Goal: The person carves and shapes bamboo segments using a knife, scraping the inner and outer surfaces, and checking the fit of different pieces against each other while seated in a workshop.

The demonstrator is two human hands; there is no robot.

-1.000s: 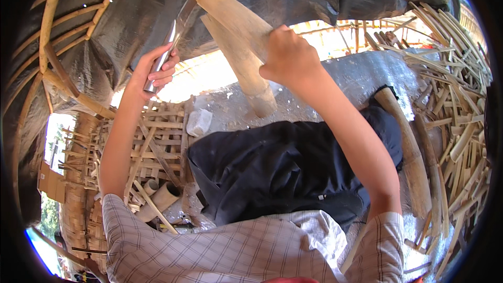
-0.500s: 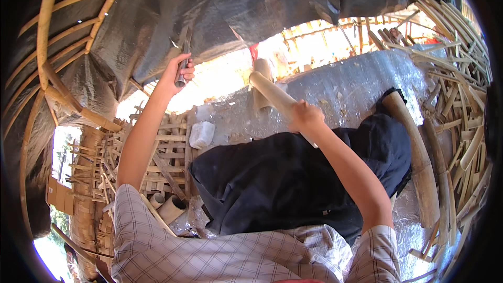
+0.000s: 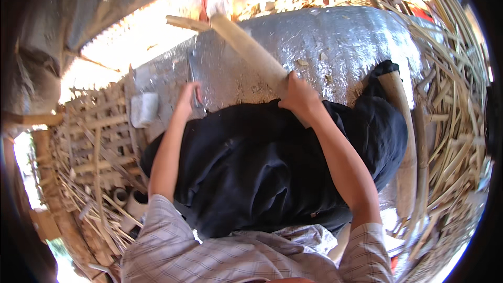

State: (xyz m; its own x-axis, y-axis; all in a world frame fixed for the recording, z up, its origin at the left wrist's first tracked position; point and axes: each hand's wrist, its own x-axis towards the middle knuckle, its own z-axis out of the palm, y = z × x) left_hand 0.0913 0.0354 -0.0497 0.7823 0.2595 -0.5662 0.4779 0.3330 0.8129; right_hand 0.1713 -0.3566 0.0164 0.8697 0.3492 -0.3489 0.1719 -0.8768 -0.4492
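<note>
In my left hand (image 3: 189, 97) is a knife (image 3: 191, 65) with a metal handle; its narrow grey blade points away from me, smeared by motion. My right hand (image 3: 301, 97) is wrapped round the near part of a pale bamboo tube (image 3: 246, 47), which slants up to the far left. The tube's near end is partly hidden by my hand. Another bamboo piece (image 3: 187, 23) lies crosswise behind the tube's far end. Black cloth (image 3: 257, 162) covers my lap below both hands.
Silvery sheeting (image 3: 335, 36) spreads over the ground ahead, with scraps on it. A thick bamboo length (image 3: 401, 152) lies on the right beside heaped bamboo strips (image 3: 456, 126). On the left are a white block (image 3: 144, 110), a woven bamboo panel (image 3: 97, 141) and short tubes (image 3: 135, 207).
My left hand has come down with the knife from its raised place to beside the bamboo tube. The view has tilted downward. My right hand still grips the tube.
</note>
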